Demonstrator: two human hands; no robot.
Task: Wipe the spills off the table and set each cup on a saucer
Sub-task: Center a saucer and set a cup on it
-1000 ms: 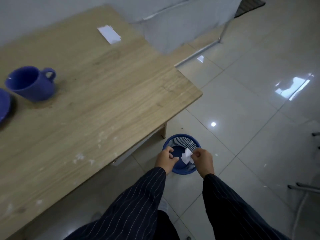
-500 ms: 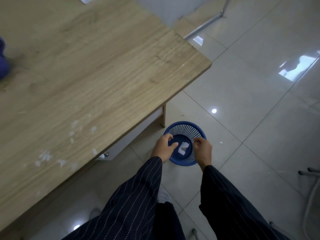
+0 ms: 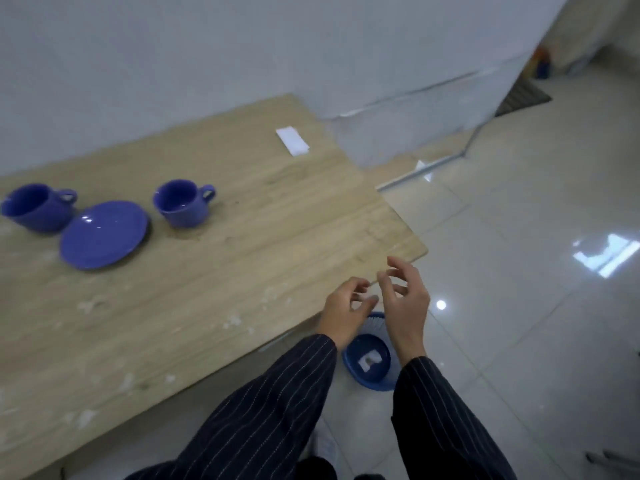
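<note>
- Two blue cups, the left cup [image 3: 36,207] and the right cup [image 3: 183,202], stand on the table [image 3: 277,220] either side of a bare blue saucer [image 3: 104,233].
- Your left hand [image 3: 348,308] and right hand [image 3: 405,299] are open and empty.
- Since half a second ago, your hands have risen from the basket [image 3: 369,367]; the crumpled tissue [image 3: 370,360] lies inside.

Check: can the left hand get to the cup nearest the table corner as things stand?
Probably yes. The left hand is empty with fingers loosely open, and only bare table lies between it and that cup. The saucer sits off to the side.
</note>
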